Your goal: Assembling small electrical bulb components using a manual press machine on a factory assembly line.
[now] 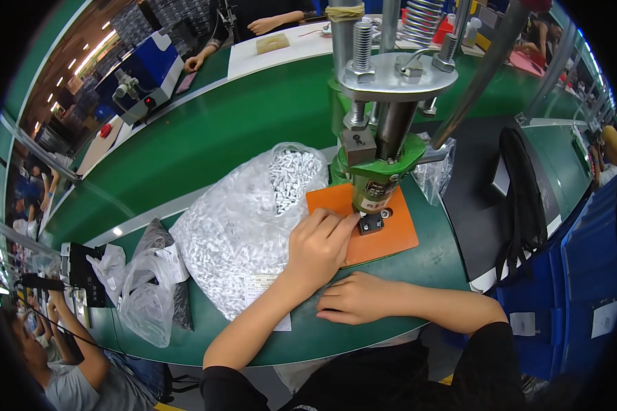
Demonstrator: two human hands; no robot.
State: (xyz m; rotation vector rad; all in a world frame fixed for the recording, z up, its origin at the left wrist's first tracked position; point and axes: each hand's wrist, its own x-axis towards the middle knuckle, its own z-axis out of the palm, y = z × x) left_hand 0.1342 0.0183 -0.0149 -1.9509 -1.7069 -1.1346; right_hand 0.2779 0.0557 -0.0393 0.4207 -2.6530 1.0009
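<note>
My left hand (317, 248) reaches over an orange plate (391, 248) at the foot of a green bench press (378, 179). Its fingertips are pinched together beside a small black metal fixture (371, 224), right under the press head; what they hold is hidden. Nearer to me, my right hand (353, 299) rests on the green table, fingers loosely laid out and slightly bent, with nothing seen in it. Left of the press lies a large clear plastic bag (230, 205), its mouth open on many small silvery metal parts (295, 179).
A grey bag of dark parts (182, 291) and a crumpled clear bag (147, 301) lie farther left. To the right are a black mat (469, 178), a black pouch (521, 192) and blue bins (535, 308). Other people work at the left and across the bench.
</note>
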